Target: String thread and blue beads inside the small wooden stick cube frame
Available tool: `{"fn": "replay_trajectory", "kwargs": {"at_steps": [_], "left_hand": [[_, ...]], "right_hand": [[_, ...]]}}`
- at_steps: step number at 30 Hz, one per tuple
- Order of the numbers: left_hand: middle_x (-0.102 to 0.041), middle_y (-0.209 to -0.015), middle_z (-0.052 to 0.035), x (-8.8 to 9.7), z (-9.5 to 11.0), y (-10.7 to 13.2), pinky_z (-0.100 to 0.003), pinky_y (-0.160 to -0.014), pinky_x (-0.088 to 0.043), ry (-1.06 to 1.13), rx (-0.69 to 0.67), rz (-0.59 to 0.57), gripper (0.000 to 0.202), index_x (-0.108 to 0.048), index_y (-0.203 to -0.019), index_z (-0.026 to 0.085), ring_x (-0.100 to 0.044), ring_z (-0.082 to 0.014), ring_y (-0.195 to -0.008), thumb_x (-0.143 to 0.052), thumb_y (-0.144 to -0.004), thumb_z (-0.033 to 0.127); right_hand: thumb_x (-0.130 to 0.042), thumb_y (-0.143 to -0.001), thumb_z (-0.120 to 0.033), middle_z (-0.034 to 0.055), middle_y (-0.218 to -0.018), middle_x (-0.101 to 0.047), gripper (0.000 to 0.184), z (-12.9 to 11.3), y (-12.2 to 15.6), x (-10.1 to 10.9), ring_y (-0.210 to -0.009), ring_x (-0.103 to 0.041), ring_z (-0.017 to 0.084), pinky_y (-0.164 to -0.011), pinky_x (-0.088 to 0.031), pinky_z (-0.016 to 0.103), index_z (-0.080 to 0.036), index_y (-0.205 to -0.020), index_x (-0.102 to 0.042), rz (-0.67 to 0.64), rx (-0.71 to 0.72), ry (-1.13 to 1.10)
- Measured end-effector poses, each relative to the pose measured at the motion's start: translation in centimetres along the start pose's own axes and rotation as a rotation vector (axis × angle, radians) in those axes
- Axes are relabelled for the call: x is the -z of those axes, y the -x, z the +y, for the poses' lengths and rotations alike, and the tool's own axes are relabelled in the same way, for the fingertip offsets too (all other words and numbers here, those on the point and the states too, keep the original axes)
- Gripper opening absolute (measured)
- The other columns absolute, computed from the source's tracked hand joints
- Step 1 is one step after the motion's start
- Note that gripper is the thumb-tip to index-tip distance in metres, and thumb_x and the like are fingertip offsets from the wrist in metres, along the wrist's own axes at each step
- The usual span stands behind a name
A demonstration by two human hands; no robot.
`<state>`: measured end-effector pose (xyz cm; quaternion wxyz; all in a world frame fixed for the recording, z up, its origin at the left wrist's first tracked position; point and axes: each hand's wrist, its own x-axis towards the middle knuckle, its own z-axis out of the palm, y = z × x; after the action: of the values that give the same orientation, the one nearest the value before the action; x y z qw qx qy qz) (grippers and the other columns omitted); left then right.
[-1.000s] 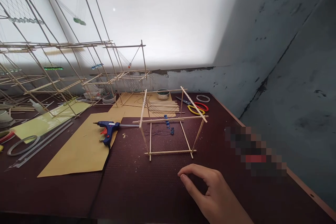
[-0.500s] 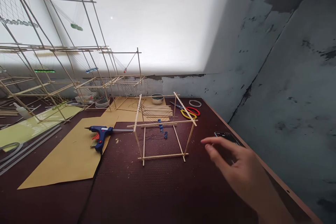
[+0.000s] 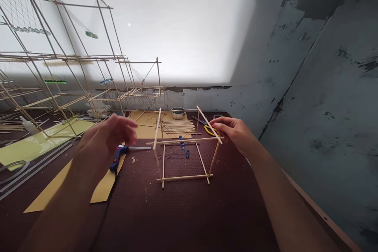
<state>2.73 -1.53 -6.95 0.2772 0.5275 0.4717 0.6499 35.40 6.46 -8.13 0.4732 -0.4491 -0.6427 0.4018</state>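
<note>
A small cube frame of thin wooden sticks (image 3: 183,177) stands on the dark table, with blue beads (image 3: 183,147) hanging on threads inside it. My right hand (image 3: 233,132) pinches the frame's upper right corner, fingers closed on the stick. My left hand (image 3: 110,136) hovers in the air left of the frame, blurred, fingers loosely curled with nothing seen in them. It hangs just above a blue glue gun (image 3: 118,157) lying on yellow paper (image 3: 100,189).
Large stick frames with hanging beads (image 3: 59,71) fill the back left. A bundle of sticks (image 3: 178,126), a small metal bowl (image 3: 178,112) and yellow-handled scissors (image 3: 208,128) lie behind the small frame. The grey wall runs close along the table's right edge (image 3: 310,204).
My right hand went from the table's right side up to the frame's upper right corner and gripped it. My left arm has come into view over the glue gun.
</note>
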Motion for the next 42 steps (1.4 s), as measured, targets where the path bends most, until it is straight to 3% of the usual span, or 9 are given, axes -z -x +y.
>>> {"fn": "replay_trajectory", "kwargs": {"at_steps": [3, 6, 10, 16, 23, 29, 32, 38, 42], "left_hand": [[-0.064, -0.060, -0.0016, -1.9, -2.3, -3.8, -0.024, -0.053, -0.045, 0.090, -0.027, 0.087, 0.028, -0.068, -0.080, 0.013, -0.057, -0.0117, -0.054, -0.051, -0.092, 0.033], [-0.060, -0.057, 0.0011, -3.7, -5.7, -4.7, -0.023, -0.050, -0.042, 0.015, -0.037, 0.111, 0.026, -0.065, -0.079, 0.015, -0.052, -0.0109, -0.049, -0.051, -0.090, 0.033], [-0.059, -0.060, 0.0023, -4.6, -9.2, -3.5, -0.022, -0.049, -0.040, -0.080, 0.082, -0.122, 0.017, -0.065, -0.081, 0.017, -0.052, -0.0114, -0.053, -0.060, -0.082, 0.034], [-0.064, -0.071, -0.0009, -4.9, -11.9, -2.9, -0.025, -0.056, -0.045, -0.075, 0.180, -0.368, 0.019, -0.068, -0.083, 0.017, -0.058, -0.0138, -0.059, -0.070, -0.071, 0.032], [-0.068, -0.079, -0.0030, -6.2, -11.9, -1.8, -0.028, -0.064, -0.051, -0.032, 0.231, -0.534, 0.027, -0.069, -0.089, 0.018, -0.064, -0.0179, -0.071, -0.077, -0.070, 0.036], [-0.064, -0.075, -0.0005, -5.7, -10.9, -2.0, -0.025, -0.060, -0.046, 0.056, 0.218, -0.379, 0.022, -0.066, -0.085, 0.018, -0.059, -0.0134, -0.064, -0.076, -0.071, 0.032], [-0.063, -0.079, 0.0000, -5.5, -10.8, -2.2, -0.024, -0.062, -0.047, 0.120, 0.237, -0.367, 0.022, -0.063, -0.086, 0.018, -0.059, -0.0123, -0.067, -0.075, -0.073, 0.033], [-0.067, -0.085, -0.0039, -6.1, -11.0, -1.5, -0.025, -0.065, -0.048, 0.200, 0.375, -0.558, 0.032, -0.067, -0.089, 0.017, -0.062, -0.0149, -0.074, -0.084, -0.066, 0.030], [-0.068, -0.088, -0.0033, -6.6, -10.6, -0.9, -0.023, -0.069, -0.046, 0.222, 0.391, -0.626, 0.031, -0.067, -0.090, 0.017, -0.061, -0.0137, -0.079, -0.085, -0.069, 0.032]], "right_hand": [[-0.071, -0.081, -0.038, -0.0015, -0.067, -0.054, 0.023, 1.5, 0.1, -0.8, -0.056, -0.043, 0.009, -0.049, -0.034, 0.023, -0.018, -0.091, -0.075, -0.026, -0.051, -0.168], [-0.073, -0.079, -0.035, -0.0015, -0.070, -0.055, 0.020, 2.1, 0.4, -1.5, -0.057, -0.042, 0.007, -0.050, -0.034, 0.021, -0.018, -0.090, -0.075, -0.041, -0.095, -0.323], [-0.075, -0.077, -0.032, -0.0048, -0.061, -0.046, 0.018, 2.1, 0.6, -2.2, -0.050, -0.033, 0.007, -0.045, -0.028, 0.021, -0.018, -0.089, -0.074, -0.070, -0.089, -0.472], [-0.077, -0.075, -0.038, -0.0039, -0.063, -0.049, 0.025, 2.2, 0.6, -2.8, -0.050, -0.032, 0.007, -0.044, -0.027, 0.023, -0.017, -0.087, -0.072, -0.016, -0.101, -0.492], [-0.079, -0.074, -0.036, -0.0050, -0.063, -0.048, 0.022, 2.3, 0.6, -2.9, -0.049, -0.030, 0.005, -0.044, -0.026, 0.022, -0.018, -0.085, -0.074, -0.001, -0.096, -0.531], [-0.080, -0.074, -0.036, -0.0038, -0.067, -0.048, 0.022, 2.5, 0.6, -3.2, -0.052, -0.030, 0.006, -0.044, -0.027, 0.021, -0.018, -0.085, -0.073, -0.008, -0.103, -0.555], [-0.079, -0.076, -0.037, -0.0032, -0.071, -0.048, 0.022, 2.6, 0.6, -3.3, -0.053, -0.030, 0.006, -0.045, -0.027, 0.020, -0.017, -0.084, -0.073, -0.018, -0.092, -0.534], [-0.079, -0.076, -0.038, -0.0048, -0.065, -0.046, 0.022, 2.8, 0.4, -3.5, -0.052, -0.029, 0.006, -0.045, -0.027, 0.021, -0.018, -0.083, -0.073, -0.030, -0.059, -0.534], [-0.080, -0.076, -0.037, -0.0043, -0.067, -0.047, 0.020, 2.9, 0.3, -3.6, -0.052, -0.029, 0.006, -0.045, -0.027, 0.021, -0.019, -0.082, -0.073, -0.031, -0.069, -0.537]]}}
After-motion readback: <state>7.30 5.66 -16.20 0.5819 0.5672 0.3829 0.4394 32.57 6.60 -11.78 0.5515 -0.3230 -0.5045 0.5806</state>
